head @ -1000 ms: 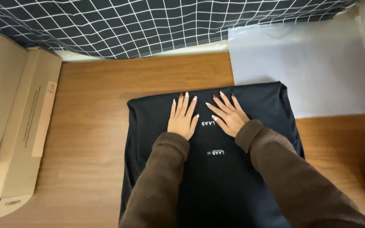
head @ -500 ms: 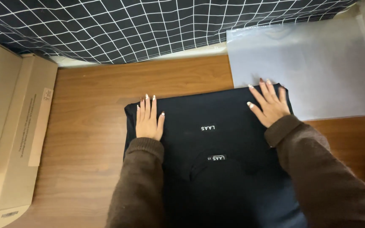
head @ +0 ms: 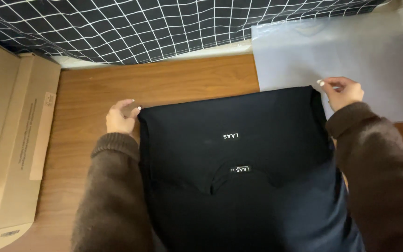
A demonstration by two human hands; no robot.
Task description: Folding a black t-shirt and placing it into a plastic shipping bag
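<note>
Two hands are placed at the far corners of a folded black garment laid flat on the wooden desk. Its left corner is pinched by the left hand; its right corner by the right hand, beside a translucent bag.

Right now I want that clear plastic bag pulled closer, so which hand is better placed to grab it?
The right hand. It pinches the black garment's far right corner, right over the clear plastic bag. The left hand grips the far left corner over bare wooden table, well away from the bag.
</note>
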